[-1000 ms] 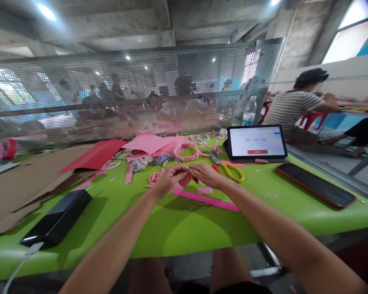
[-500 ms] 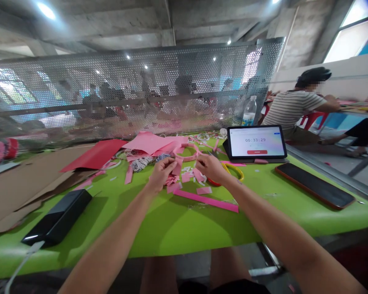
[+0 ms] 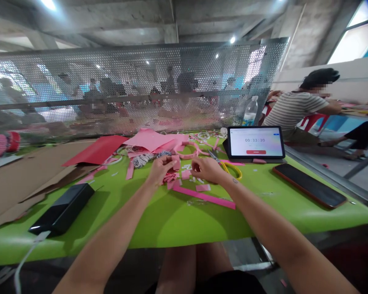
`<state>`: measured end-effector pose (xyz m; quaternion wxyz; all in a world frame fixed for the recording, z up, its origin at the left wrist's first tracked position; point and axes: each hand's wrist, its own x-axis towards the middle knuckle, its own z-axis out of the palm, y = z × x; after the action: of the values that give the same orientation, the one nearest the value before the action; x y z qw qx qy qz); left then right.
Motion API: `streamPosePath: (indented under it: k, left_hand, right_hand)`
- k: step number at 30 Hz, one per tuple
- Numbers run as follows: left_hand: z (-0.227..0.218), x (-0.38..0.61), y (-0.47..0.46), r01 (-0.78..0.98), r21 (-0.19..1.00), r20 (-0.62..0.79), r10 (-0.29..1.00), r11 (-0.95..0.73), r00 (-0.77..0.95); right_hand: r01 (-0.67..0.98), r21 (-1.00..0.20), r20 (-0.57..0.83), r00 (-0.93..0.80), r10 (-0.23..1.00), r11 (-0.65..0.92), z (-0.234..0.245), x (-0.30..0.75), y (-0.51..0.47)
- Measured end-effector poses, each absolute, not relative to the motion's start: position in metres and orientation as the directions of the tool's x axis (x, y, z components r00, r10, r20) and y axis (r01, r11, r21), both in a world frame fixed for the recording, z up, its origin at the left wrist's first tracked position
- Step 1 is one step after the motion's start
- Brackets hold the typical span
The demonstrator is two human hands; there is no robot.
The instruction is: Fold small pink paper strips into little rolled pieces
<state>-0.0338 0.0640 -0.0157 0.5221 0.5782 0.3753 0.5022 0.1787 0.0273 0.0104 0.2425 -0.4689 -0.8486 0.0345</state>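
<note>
Pink paper piece (image 3: pixel 176 162) stands upright at the fingertips of the left hand (image 3: pixel 161 170), which pinches it above a heap of pink scraps (image 3: pixel 171 178) on the bench (image 3: pixel 184 220). Right hand (image 3: pixel 207 170) curled, fingers turned toward the piece, close beside it; cannot tell whether it pinches anything. Long pink strip (image 3: pixel 204 197) lies just below the scraps. Scissors (image 3: pixel 231 170) with yellow handles lie right of the right hand, blades near a pink ring (image 3: pixel 187 153). Beyond: pink sheet (image 3: pixel 151 139), red sheet (image 3: pixel 95 145), twine (image 3: pixel 142 161). Tablet (image 3: pixel 256 141) reads 00:33:30; phone (image 3: pixel 309 185) to its right, power bank (image 3: pixel 61 209) at left. Co-worker (image 3: pixel 294 108) in striped shirt sits beyond the bench, right.
</note>
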Motion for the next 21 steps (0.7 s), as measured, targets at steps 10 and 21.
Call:
streamPosePath:
  k: [10, 21]
  left_hand:
    - [-0.01, -0.024, 0.051, -0.151, 0.988, 0.096, 0.924, -0.042, 0.371]
    - [-0.009, -0.017, 0.045, -0.191, 0.982, 0.08, 0.909, -0.001, 0.408]
  right_hand:
    - [0.68, -0.299, 0.504, -0.483, 0.716, 0.669, 0.003, 0.172, 0.029]
    - [0.638, -0.43, 0.508, -0.414, 0.755, 0.639, 0.001, 0.164, 0.03]
